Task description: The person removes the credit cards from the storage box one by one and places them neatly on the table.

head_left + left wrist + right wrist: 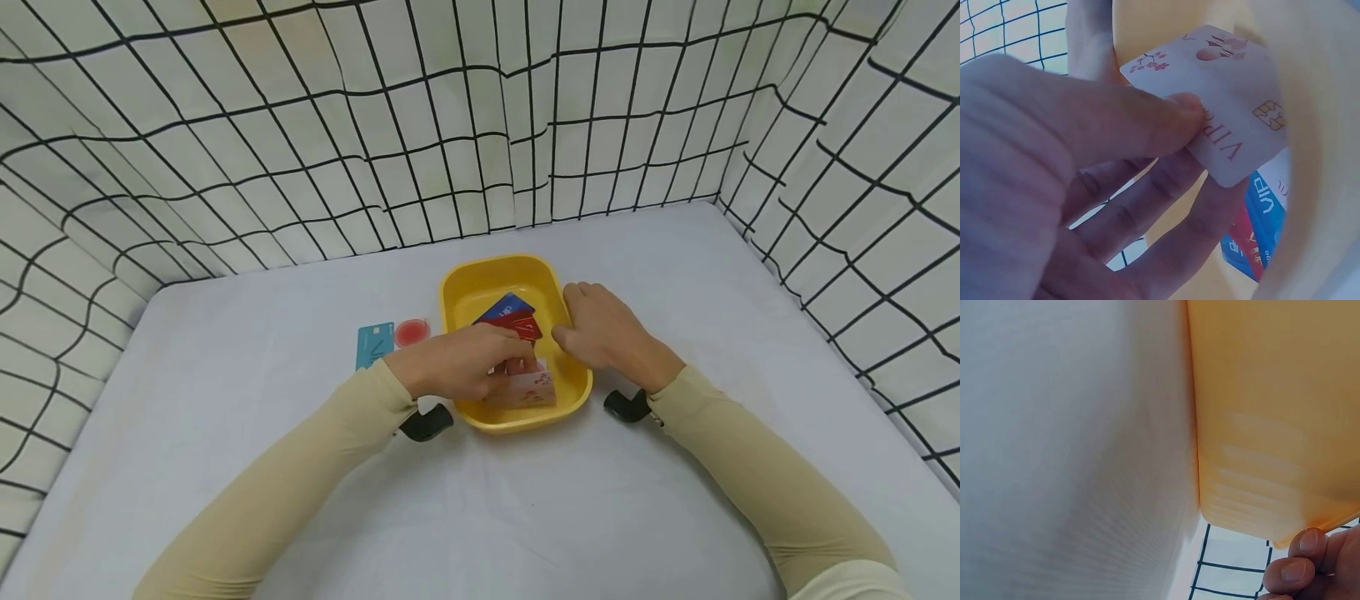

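Observation:
My left hand [467, 360] reaches over the near part of a yellow plastic bin [573, 387]. Between thumb and fingers it pinches a pale pink VIP card [1229, 134] with a chip and a blossom print. A blue card [512, 303] and a red card [525, 323] lie overlapping inside the bin, beyond that hand. In the left wrist view, blue VIP cards [1263, 203] show past the fingertips. My right hand [607, 329] grips the bin's right rim, with curled fingers [1289, 573] on its outer side in the right wrist view.
Left of the bin, a teal card [375, 342] and a round red piece [412, 332] lie on the white table [480, 517]. White walls with a black grid [450, 125] rise at the table's back and sides.

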